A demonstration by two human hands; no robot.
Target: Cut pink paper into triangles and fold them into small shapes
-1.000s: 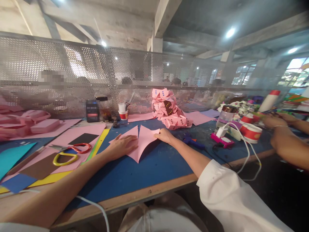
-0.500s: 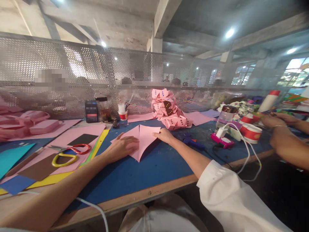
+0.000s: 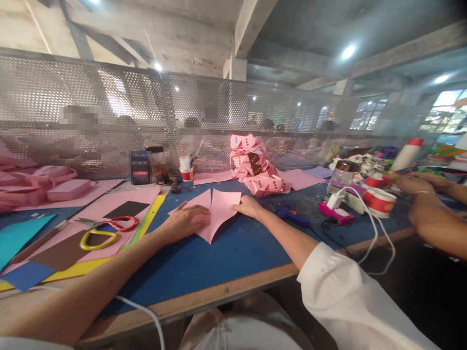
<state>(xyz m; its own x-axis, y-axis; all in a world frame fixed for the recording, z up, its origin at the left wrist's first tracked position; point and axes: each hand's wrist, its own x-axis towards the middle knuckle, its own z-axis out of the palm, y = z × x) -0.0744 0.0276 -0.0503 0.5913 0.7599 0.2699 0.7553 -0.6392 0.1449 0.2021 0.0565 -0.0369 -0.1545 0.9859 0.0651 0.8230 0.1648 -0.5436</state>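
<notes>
Pink paper (image 3: pixel 224 210) gapes slightly wider at far slit (image 3: pixel 211 199); left hand (image 3: pixel 187 221) spread over left half, right hand (image 3: pixel 247 206) pinching right edge. Bend gently, sparing slit.

Glaring ceiling lamps (image 3: pixel 348 51), bright windows (image 3: pixel 445 107) at right, stretched wide-angle edges

left of the left hand (image 3: pixel 186 221), scissors (image 3: pixel 98 248) with red and yellow handles lie on coloured sheets (image 3: pixel 62 250); beyond that hand stand a dark-lidded jar (image 3: pixel 158 166) and a red-and-white cup (image 3: pixel 187 174); right of the right hand (image 3: pixel 248 206), a blue glue gun (image 3: pixel 295 217) rests on the worktop (image 3: pixel 215 272), near a pink power strip (image 3: pixel 337 214); farther right is a co-worker's forearm (image 3: pixel 438 221); beyond both hands, a perforated screen (image 3: pixel 207 104)
</notes>
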